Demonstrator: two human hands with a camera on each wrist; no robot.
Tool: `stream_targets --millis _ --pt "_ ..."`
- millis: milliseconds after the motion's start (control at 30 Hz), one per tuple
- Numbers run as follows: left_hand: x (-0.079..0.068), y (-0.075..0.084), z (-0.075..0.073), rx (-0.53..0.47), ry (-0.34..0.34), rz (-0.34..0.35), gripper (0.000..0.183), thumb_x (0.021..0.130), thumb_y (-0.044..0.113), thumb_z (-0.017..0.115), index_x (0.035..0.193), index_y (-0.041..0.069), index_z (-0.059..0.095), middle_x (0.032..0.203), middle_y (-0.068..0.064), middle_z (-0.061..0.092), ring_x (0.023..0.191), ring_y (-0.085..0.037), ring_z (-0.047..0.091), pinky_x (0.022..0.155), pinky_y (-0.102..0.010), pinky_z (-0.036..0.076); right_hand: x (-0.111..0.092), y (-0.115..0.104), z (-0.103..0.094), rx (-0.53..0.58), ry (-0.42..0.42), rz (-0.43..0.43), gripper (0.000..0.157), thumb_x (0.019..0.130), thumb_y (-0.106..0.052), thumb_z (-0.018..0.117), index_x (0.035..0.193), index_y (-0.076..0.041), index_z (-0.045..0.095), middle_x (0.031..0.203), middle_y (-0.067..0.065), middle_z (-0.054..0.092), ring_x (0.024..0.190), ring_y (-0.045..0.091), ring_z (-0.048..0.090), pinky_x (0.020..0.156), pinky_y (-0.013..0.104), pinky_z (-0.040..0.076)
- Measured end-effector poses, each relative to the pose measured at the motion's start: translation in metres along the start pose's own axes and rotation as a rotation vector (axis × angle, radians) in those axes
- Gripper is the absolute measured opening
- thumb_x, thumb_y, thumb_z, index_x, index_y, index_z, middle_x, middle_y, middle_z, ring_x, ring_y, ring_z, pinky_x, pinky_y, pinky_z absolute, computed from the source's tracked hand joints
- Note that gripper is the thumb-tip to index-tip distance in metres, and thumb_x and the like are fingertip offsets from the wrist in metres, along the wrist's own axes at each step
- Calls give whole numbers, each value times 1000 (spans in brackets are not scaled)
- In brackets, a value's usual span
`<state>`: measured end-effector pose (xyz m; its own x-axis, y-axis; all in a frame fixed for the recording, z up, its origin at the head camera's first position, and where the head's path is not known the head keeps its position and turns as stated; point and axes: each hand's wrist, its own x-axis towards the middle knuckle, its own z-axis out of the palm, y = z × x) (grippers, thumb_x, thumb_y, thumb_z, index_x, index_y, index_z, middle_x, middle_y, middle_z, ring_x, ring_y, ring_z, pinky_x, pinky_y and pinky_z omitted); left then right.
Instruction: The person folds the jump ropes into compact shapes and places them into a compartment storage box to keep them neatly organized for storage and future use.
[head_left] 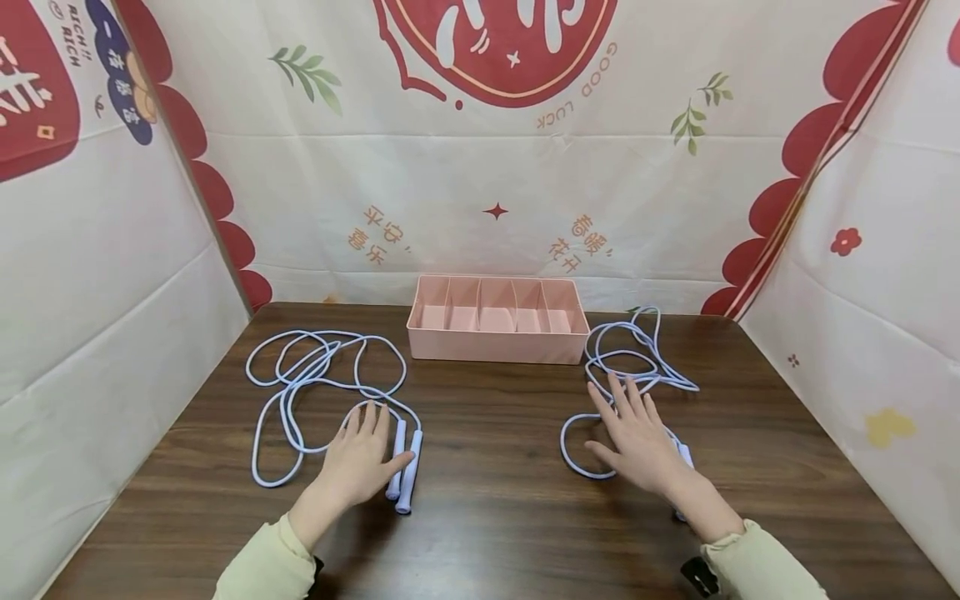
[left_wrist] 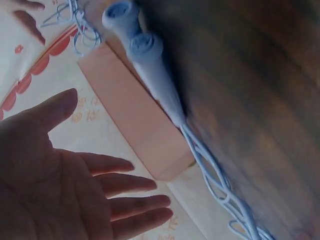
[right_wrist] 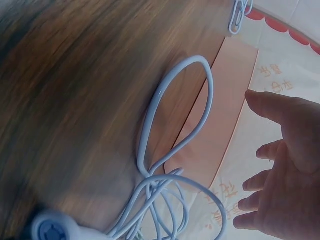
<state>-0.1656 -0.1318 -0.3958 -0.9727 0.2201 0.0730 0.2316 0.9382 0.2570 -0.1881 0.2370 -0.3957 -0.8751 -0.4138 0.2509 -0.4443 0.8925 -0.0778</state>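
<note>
Two light-blue jump ropes lie loosely coiled on a dark wooden table. My left hand [head_left: 358,462] is held with fingers spread, palm down, beside the two handles [head_left: 409,471] of the left rope; in the left wrist view it holds nothing and the handles [left_wrist: 160,82] lie apart from it. Over the right rope is my right hand [head_left: 637,442], fingers also extended and empty in the right wrist view. It hides part of that rope's cord, and one handle [head_left: 685,454] shows partly behind the wrist. The right rope's handle end [right_wrist: 52,230] is visible low in the right wrist view.
A pink box [head_left: 495,346] with several compartments stands at the table's back edge, between the ropes. The right rope's cord lies close to its right end. Printed cloth [head_left: 465,167] walls the table at the back and both sides. Bare wood [head_left: 495,467] lies between the hands.
</note>
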Motion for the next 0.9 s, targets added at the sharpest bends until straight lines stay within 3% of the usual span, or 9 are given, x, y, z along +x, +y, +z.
stream_targets --millis 200,267,367,500,900 --pt "-8 8 12 -28 -78 -24 68 85 40 58 128 -10 42 131 -32 39 121 -47 36 94 -54 35 1 -7 1 15 -11 -17 75 81 -30 65 140 -3 27 143 31 18 130 49 12 97 64 17" --pt "-9 9 16 -9 -63 -36 64 84 40 58 124 -10 47 126 -29 47 116 -44 43 90 -53 39 2 -8 2 24 -24 -16 75 82 -31 65 140 -3 27 144 30 16 130 49 11 97 65 17" --pt "-8 12 20 27 -1 -66 54 83 41 59 107 -7 58 104 -23 60 99 -38 56 77 -49 46 4 -10 3 25 -38 -11 75 82 -32 64 140 -2 27 145 28 15 131 47 10 98 64 15" --pt "-5 16 20 62 42 -124 44 79 42 63 85 -1 59 79 -14 61 78 -33 60 60 -45 46 8 -12 2 16 -46 -14 74 83 -33 63 140 -2 28 145 29 16 132 47 9 99 63 14" --pt "-1 30 19 176 -29 -199 57 73 49 65 90 -4 55 79 -17 59 76 -33 58 60 -42 46 18 -19 3 34 -65 -17 74 82 -31 64 140 -3 28 144 30 14 132 48 7 99 64 14"
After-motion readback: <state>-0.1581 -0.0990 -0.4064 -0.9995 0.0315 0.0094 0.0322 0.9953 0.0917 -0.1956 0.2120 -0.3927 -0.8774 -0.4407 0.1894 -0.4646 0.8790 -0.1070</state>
